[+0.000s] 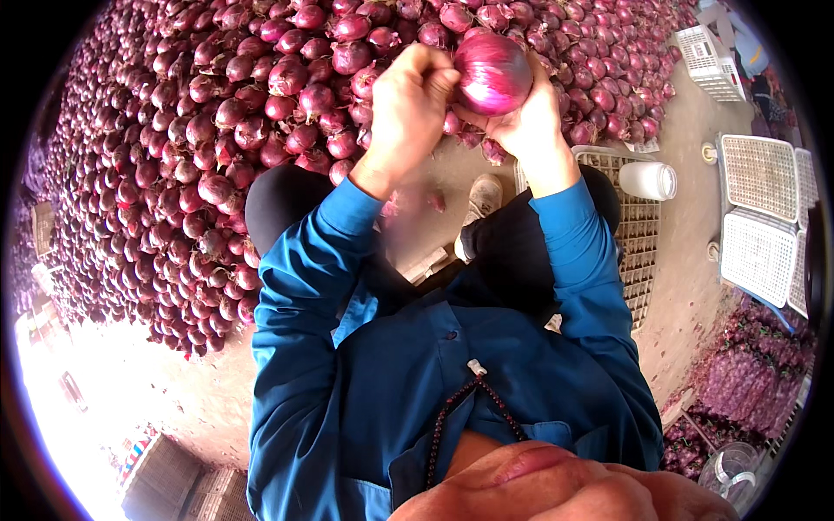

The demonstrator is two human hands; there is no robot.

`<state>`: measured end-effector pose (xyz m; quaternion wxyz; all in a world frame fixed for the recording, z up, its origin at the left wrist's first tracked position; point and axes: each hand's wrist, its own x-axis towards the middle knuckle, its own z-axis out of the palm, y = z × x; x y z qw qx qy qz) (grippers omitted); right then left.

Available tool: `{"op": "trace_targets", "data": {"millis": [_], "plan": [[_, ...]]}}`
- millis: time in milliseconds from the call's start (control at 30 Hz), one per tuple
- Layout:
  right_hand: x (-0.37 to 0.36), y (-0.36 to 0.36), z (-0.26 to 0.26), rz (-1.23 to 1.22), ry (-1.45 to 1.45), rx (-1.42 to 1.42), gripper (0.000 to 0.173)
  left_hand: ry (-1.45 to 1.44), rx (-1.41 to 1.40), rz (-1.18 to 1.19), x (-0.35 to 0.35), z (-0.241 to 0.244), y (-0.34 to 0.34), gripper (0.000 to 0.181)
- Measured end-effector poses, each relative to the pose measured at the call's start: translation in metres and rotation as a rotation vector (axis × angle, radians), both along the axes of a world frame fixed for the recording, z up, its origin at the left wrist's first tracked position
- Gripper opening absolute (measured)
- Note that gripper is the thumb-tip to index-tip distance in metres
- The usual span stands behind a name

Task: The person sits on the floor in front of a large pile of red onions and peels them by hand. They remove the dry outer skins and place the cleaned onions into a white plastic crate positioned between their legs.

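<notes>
A large, glossy red onion (493,75) rests in my right hand (531,127), which cups it from below and from the right. My left hand (414,98) is at the onion's left side, its fingers curled and the thumb and fingertips pinched together close to the skin. Whether a bit of skin is between those fingertips cannot be made out. Beneath and beyond both hands spreads a big heap of red onions (287,78) with dry, papery skins. A few loose pieces of onion skin (436,202) lie on the floor between my legs.
By my right knee lies a plastic crate (638,241) with a white, translucent container (647,181) on it. Further right stand white crates (759,257), and filled mesh bags (749,391) lie below them. Stacked crates (163,478) are at lower left. A person (749,49) is at upper right.
</notes>
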<state>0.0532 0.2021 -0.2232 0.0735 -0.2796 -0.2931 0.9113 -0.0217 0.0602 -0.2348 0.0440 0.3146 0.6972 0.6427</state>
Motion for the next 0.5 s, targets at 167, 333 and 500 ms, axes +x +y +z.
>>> {"op": "trace_targets", "data": {"millis": [167, 333, 500], "plan": [[0.002, 0.005, -0.002, 0.052, 0.048, -0.038, 0.059, -0.207, 0.043, -0.067, -0.009, -0.006, -0.008, 0.014], [0.0, -0.001, 0.001, 0.048, 0.01, -0.012, 0.058, 0.4, -0.075, 0.013, -0.001, 0.001, -0.004, 0.026], [0.001, -0.001, 0.002, 0.06, 0.001, 0.004, 0.057, 0.476, -0.097, 0.04, -0.001, 0.0, -0.003, 0.017]]}}
